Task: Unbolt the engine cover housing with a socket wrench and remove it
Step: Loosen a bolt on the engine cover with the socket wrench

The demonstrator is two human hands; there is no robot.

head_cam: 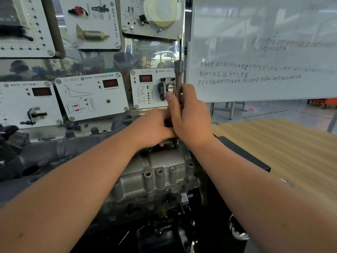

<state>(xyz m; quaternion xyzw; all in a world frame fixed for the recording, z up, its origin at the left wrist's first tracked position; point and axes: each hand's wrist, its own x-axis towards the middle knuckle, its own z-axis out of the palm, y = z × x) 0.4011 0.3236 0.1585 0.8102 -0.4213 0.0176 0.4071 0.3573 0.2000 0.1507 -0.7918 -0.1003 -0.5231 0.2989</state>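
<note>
The ribbed grey cast-metal engine cover housing (160,172) sits on the engine, not yet removed. The right hand (189,117) grips the upright steel socket wrench (178,79); the left hand (153,128) curls, apparently steadying its base.

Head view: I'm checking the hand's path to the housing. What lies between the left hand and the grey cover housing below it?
Nothing separate shows. In the head view the left hand rests at the housing's upper edge, fingers curled there beside the wrench.

VW logo on sensor panel (91,96) (captions unreadable); whiteboard (255,70) handwriting illegible.
</note>
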